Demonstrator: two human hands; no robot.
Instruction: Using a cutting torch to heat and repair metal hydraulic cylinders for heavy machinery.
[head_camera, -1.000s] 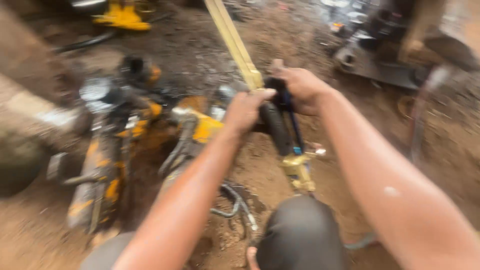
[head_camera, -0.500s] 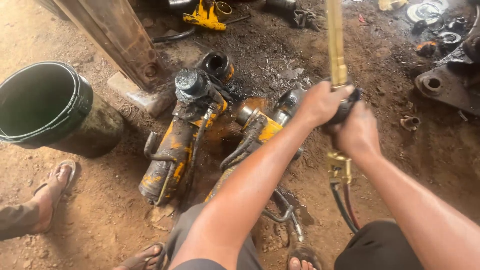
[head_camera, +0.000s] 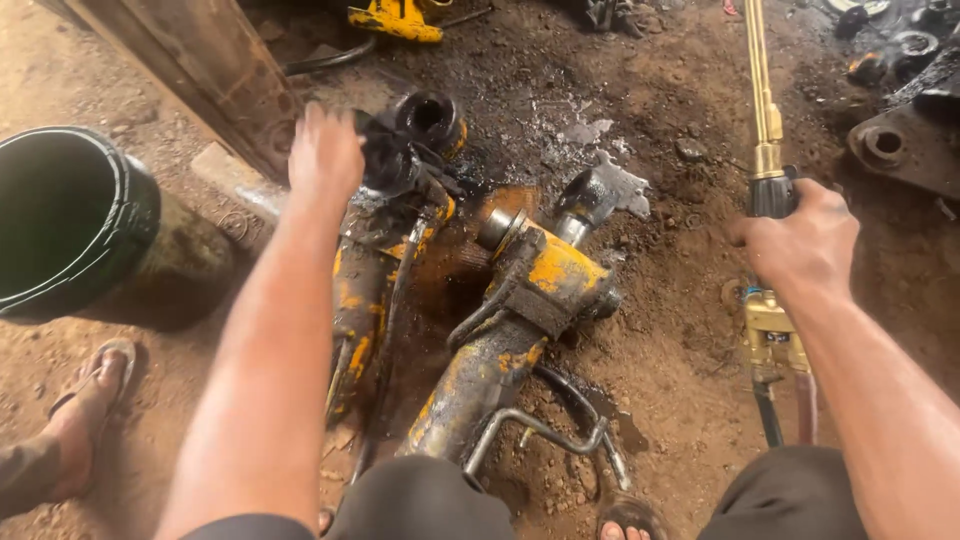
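Two dirty yellow hydraulic cylinders lie side by side on the oily dirt floor, the left cylinder (head_camera: 375, 270) and the right cylinder (head_camera: 515, 320). My left hand (head_camera: 325, 150) rests flat on the black end cap of the left cylinder, fingers spread. My right hand (head_camera: 800, 245) grips the black handle of a brass cutting torch (head_camera: 765, 120), whose long tube points away toward the top of the view. The torch's brass valve block and its hoses hang below my wrist.
A black bucket (head_camera: 70, 215) stands at the left by a rusty steel beam (head_camera: 190, 70). Another person's sandalled foot (head_camera: 85, 400) is at the lower left. Dark metal parts (head_camera: 900, 130) lie at the upper right, a yellow part (head_camera: 395, 18) at the top. My knees fill the bottom edge.
My left hand let go of the torch and moved left onto the end of the left cylinder. My right hand still holds the torch, now further right.
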